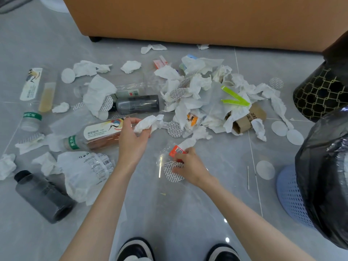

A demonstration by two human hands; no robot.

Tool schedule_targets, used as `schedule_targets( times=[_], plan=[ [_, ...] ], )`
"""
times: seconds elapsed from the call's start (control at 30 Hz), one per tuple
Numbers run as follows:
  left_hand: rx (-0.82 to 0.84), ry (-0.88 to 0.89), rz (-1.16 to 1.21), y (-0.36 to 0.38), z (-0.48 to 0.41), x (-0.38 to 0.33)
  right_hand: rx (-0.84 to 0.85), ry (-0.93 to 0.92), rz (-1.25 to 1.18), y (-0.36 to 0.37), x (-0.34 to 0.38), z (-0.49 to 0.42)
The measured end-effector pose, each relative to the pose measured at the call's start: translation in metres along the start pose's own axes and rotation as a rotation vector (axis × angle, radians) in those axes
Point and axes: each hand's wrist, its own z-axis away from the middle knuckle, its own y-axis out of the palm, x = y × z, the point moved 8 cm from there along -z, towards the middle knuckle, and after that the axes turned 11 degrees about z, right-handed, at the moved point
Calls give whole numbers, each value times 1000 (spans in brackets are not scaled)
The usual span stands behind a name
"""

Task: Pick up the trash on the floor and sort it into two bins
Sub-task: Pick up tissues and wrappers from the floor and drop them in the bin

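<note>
Both hands work low over the floor (188, 204). Left hand (131, 140) grips a crumpled tissue (148, 124), fingers curled round it, just beside a tea bottle (98, 136). Right hand (188, 164) pinches an orange packet (176, 150); a round seal (172, 172) sits under its fingers, held or not I cannot tell. Beyond them lies the trash pile (207, 95). At the right stand a blue bin (290, 194) with a black bag and a black bin (320, 93).

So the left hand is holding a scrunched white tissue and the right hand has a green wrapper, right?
Not quite. The head view shows the left hand gripping the scrunched white tissue, but the wrapper pinched in the right hand is orange, not green.
</note>
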Motion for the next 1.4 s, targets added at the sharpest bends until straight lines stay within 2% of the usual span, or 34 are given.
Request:
schedule_targets(
  times=[0.17,0.4,0.53,0.63,0.73,0.9,1.1,1.23,1.3,1.4],
  plan=[
    [22,12,-11,3,3,-7,-52,58,102,-3,-9,8],
    [129,67,-68,25,11,-55,-221,109,-65,-81,-8,37],
    [258,54,8,60,18,-115,-408,145,-170,-156,-9,70],
    [360,126,5,94,31,-175,-546,181,-240,-207,-24,106],
    [511,141,-64,136,52,-219,-690,208,-314,-251,-44,149],
    [769,170,-206,217,117,-252,-885,318,-312,-303,-97,229],
    [973,170,-382,294,189,-243,-854,536,-328,-303,-172,311],
    [1088,180,-505,329,226,-214,-766,695,-175,-283,-202,337],
    [1145,228,-586,341,243,-197,-716,766,-140,-269,-216,342],
    [1146,311,-676,348,253,-175,-675,838,-154,-248,-235,344]
  ],
)
